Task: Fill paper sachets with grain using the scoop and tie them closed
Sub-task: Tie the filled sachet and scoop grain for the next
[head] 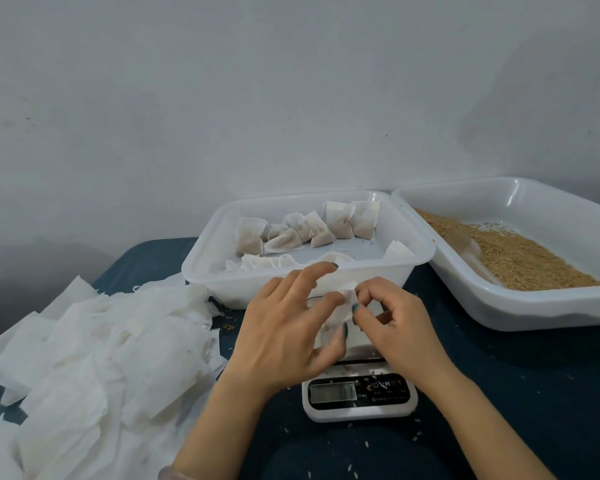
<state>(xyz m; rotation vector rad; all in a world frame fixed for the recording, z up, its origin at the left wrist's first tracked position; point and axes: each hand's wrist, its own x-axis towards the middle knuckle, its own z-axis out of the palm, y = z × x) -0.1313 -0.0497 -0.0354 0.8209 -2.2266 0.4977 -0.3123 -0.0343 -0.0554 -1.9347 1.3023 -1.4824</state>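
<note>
Scale: a white digital scale (359, 393) sits nearest, on a dark blue cloth (506, 393). Its dark panel shows a power sign and an "M". The display and the small print are too small to read.
Empty sachets: a loose heap of white paper sachets (101, 358) lies left of the scale.
Left hand: the left hand (284, 334) holds the sachet, thumb pressed on the paper and forefinger lifted.
Right hand: the right hand (395, 320) has its fingers curled and pinches the sachet's upper end.
Sachet: the sachet (343, 306) hangs between both hands, above the scale's platform.
Middle tray: a white plastic tray (201, 261) holds filled sachets (309, 226) bunched towards its far side.
Grain tray: a second white tray (499, 310), on the right, holds brown grain (527, 261).
Scoop: a translucent scoop (466, 244) lies in the grain.
Wall: a plain grey wall (291, 98) stands behind.
</note>
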